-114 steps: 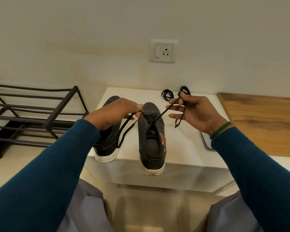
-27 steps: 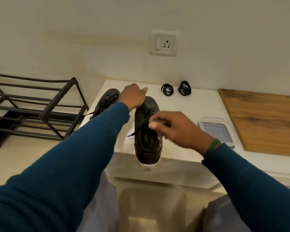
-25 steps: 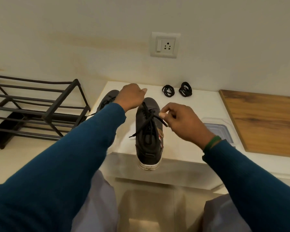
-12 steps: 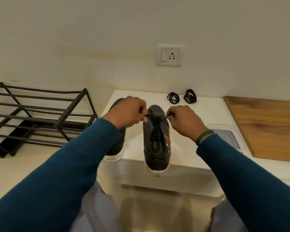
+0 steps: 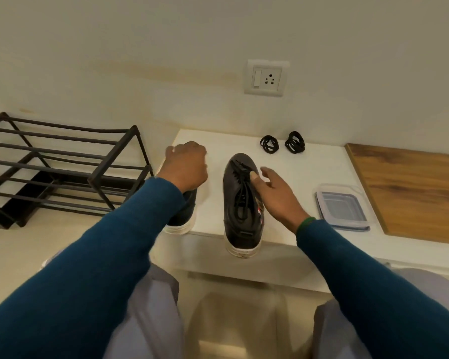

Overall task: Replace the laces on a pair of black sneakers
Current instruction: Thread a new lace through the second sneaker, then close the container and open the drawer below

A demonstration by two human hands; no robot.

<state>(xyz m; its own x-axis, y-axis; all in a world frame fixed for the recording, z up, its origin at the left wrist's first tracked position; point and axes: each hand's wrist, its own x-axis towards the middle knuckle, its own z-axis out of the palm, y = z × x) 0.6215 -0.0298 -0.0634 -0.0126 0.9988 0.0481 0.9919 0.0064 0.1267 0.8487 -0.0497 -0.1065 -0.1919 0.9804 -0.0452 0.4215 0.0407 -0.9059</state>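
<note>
Two black sneakers with white soles stand on a white bench [image 5: 303, 174], heels over its front edge. The right sneaker [image 5: 240, 229] is laced, and its black lace [image 5: 241, 200] lies loose along the tongue. My right hand [image 5: 275, 195] rests against its right side with relaxed fingers, the thumb touching the lace. My left hand [image 5: 186, 164] covers the front of the left sneaker [image 5: 183, 216] with fingers curled down round it. Two coiled black laces [image 5: 269, 144] [image 5: 294, 142] lie at the back of the bench.
A black metal shoe rack [image 5: 62, 164] stands on the floor to the left. A shallow clear plastic container [image 5: 341, 207] sits right of the shoes, beside a wooden board [image 5: 412, 190]. A wall socket [image 5: 267, 77] is above. My knees are below the bench.
Both hands have let go of the lace ends on the right sneaker. My left hand moved left onto the left sneaker, and my right hand opened beside the right sneaker.
</note>
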